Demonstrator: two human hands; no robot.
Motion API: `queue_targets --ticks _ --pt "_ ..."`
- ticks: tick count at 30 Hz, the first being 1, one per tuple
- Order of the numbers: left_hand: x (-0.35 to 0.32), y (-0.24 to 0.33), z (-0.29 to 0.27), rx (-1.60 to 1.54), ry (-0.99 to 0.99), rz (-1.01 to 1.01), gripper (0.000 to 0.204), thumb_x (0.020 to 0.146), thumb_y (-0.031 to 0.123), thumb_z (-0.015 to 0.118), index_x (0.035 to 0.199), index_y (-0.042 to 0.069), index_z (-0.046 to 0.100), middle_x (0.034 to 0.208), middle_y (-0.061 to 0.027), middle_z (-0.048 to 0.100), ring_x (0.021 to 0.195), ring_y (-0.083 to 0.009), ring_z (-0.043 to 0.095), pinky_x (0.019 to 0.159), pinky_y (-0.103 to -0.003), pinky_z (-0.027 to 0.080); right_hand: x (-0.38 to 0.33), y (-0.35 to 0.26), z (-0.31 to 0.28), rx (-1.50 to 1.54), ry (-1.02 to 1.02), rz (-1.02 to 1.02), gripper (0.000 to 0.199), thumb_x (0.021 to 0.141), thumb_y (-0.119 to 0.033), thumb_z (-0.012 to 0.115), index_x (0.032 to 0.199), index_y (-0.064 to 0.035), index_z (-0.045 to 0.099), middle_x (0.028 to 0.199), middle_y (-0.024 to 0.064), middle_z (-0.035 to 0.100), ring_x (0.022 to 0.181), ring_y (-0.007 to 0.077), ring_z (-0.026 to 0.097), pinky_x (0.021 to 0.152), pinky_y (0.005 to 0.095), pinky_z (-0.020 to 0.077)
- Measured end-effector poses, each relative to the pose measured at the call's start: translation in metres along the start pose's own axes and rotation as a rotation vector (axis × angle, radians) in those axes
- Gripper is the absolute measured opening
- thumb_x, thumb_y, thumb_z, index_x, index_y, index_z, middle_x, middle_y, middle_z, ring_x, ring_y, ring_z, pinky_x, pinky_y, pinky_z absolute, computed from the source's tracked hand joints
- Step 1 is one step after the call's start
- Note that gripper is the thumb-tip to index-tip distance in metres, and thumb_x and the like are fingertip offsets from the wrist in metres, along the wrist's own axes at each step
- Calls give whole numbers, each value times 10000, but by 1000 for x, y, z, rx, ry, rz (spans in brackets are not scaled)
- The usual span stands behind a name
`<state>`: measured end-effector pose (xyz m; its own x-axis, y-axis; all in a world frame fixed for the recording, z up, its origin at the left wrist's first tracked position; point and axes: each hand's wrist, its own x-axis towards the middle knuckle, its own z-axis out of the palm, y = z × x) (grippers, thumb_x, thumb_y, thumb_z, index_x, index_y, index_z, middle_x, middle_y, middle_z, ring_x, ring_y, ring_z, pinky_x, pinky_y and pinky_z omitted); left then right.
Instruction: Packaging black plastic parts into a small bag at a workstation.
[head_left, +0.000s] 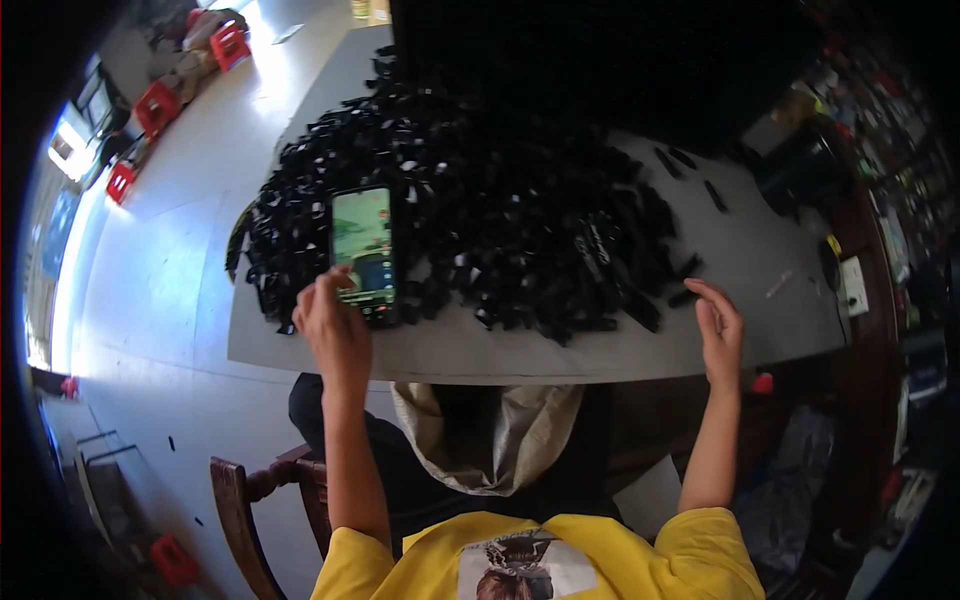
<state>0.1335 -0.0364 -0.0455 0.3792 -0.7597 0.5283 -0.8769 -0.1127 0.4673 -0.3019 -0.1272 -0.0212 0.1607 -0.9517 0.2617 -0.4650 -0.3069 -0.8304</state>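
A phone [361, 235] with a lit screen lies on a large heap of small black pieces [480, 225], which look like short glossy strips. My left hand [334, 318] is at the phone's lower left, a finger over its screen and the other fingers loosely bent. It grips nothing that I can see. Right of the heap, my right hand [718, 328] hovers at the front part of the grey table [770, 330]. Its fingers are apart and bent, with nothing between them. A few black pieces lie close to its fingertips.
An open woven sack [540, 430] hangs at the table's front edge before my lap. A wooden chair [262, 485] stands at lower left, red stools [157, 108] at far left. At right are a dark bucket [800, 172] and a white power strip [854, 286].
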Motion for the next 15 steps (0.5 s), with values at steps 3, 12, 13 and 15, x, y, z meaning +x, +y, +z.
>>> queue_targets --ticks 3,12,13,15 --pt "15 15 12 -50 121 155 366 743 -51 502 1092 39 567 1105 -151 626 1033 -338 534 918 -427 398 -22 -24 11 -195 99 -26 179 891 -66 585 1020 30 664 1088 123 657 1063 222 599 950 318 423" --pt "-55 121 32 -430 -409 308 326 720 -53 629 1033 36 618 853 -104 580 790 -286 593 660 -375 483 -22 -31 71 -689 52 -208 178 738 12 698 897 -24 626 979 110 591 901 316 603 769 385 492" --pt "-56 128 37 -429 -388 339 314 724 -29 635 1031 38 617 852 -95 571 779 -276 586 653 -374 480 -23 -32 72 -685 71 -217 175 734 8 703 883 -27 619 986 110 585 907 324 599 767 398 490" --pt "-58 133 44 -379 -361 370 298 733 18 640 1029 43 615 865 -83 555 773 -260 577 644 -365 477 -26 -31 76 -658 62 -203 169 738 15 696 883 -22 616 1001 116 585 911 325 600 770 397 491"
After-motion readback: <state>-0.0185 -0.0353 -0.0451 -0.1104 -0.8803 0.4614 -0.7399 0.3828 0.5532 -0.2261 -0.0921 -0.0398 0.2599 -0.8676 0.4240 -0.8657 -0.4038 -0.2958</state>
